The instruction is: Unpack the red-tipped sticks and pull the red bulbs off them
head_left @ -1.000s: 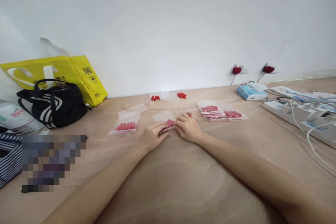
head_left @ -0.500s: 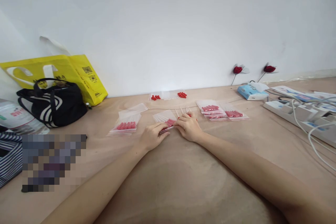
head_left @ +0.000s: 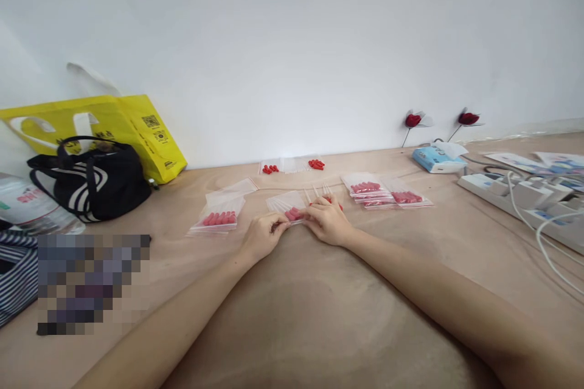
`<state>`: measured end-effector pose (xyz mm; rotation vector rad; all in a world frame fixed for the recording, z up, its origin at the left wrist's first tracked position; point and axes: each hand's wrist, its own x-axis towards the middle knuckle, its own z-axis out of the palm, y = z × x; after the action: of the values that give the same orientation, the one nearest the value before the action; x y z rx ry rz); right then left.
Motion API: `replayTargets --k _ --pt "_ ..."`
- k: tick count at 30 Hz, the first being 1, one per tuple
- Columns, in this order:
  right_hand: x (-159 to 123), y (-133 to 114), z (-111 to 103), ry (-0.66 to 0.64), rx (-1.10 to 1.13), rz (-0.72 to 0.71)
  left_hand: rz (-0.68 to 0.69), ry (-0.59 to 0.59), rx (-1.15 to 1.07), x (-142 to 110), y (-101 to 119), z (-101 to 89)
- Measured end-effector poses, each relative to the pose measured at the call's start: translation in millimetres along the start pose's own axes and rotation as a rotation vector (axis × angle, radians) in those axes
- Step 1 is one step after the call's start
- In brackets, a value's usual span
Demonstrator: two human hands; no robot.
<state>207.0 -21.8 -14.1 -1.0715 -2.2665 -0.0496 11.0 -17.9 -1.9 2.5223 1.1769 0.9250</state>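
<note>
A clear zip bag (head_left: 281,201) lies in the middle of the table, with white sticks and pinkish-red tips inside. My left hand (head_left: 263,236) pinches the near left edge of this bag between thumb and fingers. At its near right edge, my right hand (head_left: 327,222) has its fingers closed on the bag. Just behind the right hand lie loose white sticks (head_left: 314,192) with red ends, partly hidden by it. To the left rests a stack of filled zip bags (head_left: 219,217); another stack of filled bags (head_left: 365,187) sits to the right.
Two bags with red-tipped sticks (head_left: 271,169) lie by the wall. At left stand a yellow tote bag (head_left: 159,149), a black bag (head_left: 114,182) and wrapped bottles (head_left: 31,203). On the right are a tissue pack (head_left: 438,159), a power strip with cables (head_left: 490,188) and two red flowers (head_left: 413,121).
The near edge of the zip bag has come down flatter toward the table. My left hand has shifted slightly, its fingers now pinching the edge; my right hand has barely moved.
</note>
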Motion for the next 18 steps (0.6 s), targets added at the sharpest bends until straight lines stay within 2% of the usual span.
replayTargets --k 6,18 --pt "-0.6 -0.3 0.4 0.065 -0.012 -0.098 -0.121 0.015 -0.097 1.7 -0.7 1.8" --pt "9.6 -3.7 16.5 0.137 -0.034 -0.126 -0.170 0.035 -0.227 2.5 -6.2 5.5"
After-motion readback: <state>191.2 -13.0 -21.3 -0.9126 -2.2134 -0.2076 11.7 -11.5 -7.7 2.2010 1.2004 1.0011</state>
